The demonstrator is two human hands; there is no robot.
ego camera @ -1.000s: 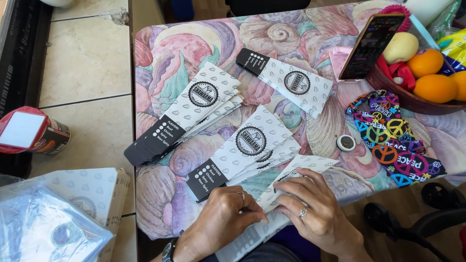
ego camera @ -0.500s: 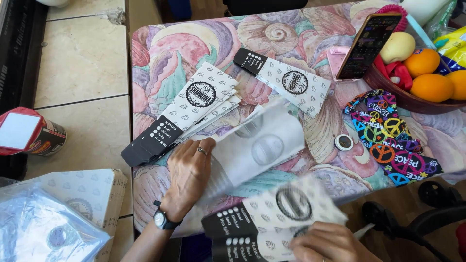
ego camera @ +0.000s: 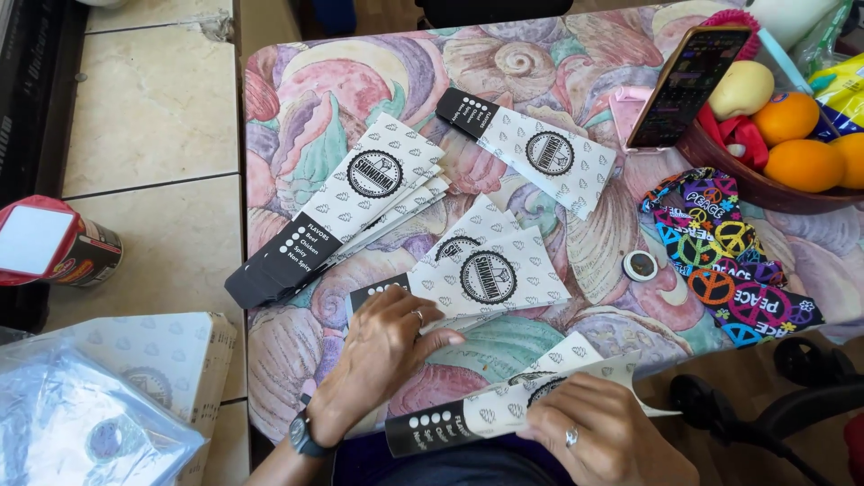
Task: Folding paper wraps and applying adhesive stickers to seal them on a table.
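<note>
Printed white-and-black paper sleeves lie in piles on the shell-patterned table [ego camera: 297, 99]. My left hand [ego camera: 382, 346], with a ring and a wristwatch, presses flat on the middle pile of sleeves [ego camera: 486, 270]. My right hand [ego camera: 603, 432], also ringed, grips a few sleeves [ego camera: 504, 409] at the table's near edge. A taller stack of sleeves [ego camera: 346, 207] lies to the left. A single sleeve [ego camera: 531, 148] lies at the back.
A bowl [ego camera: 738, 175] at the right holds oranges [ego camera: 801, 162], with a phone [ego camera: 688, 81] leaning on it. A colourful patterned cloth [ego camera: 729, 270] and a small round lid [ego camera: 641, 265] lie near it. A carton of sleeves [ego camera: 153, 369] and a can [ego camera: 63, 256] sit on the tiled floor.
My left hand slid right onto the middle pile, which now lies printed side up. My right hand has carried its few sleeves up to the table's near edge.
</note>
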